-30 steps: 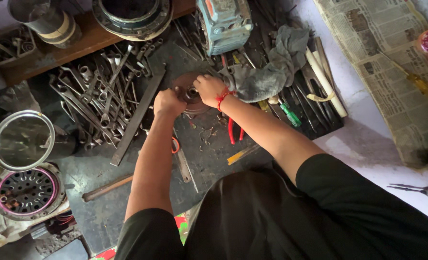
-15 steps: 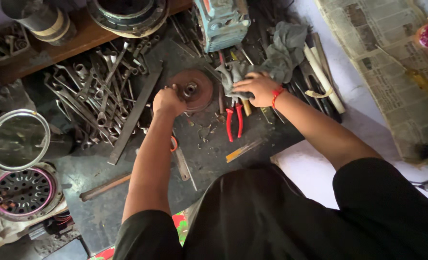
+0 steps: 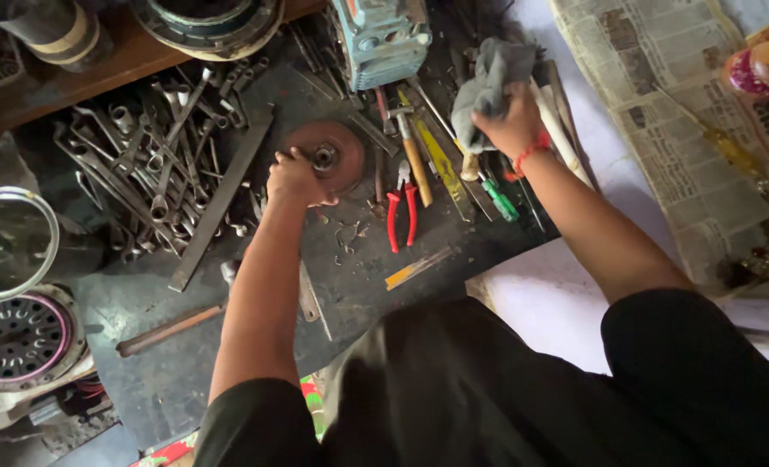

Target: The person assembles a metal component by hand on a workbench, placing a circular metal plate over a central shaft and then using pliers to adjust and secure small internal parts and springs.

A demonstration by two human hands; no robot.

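On the dark desk (image 3: 185, 380), strewn with spanners (piled at the left), the rusty disc (image 3: 337, 156) lies flat mid-desk, left hand (image 3: 294, 180) curled on its rim, apparently steadying it. The right hand (image 3: 512, 125) clutches a grey rag (image 3: 488, 78) lifted above the screwdrivers, seemingly ready for wiping.

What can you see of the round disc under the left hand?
The disc is round, flat and rusty reddish-brown, seemingly metal, with a small shiny grey hub at its middle. It lies flat on the dark, grimy bench, right of the pile of wrenches and below the blue-green machine. The left hand rests on its left edge and hides part of the rim. Red-handled pliers lie just to its lower right, apart from it.
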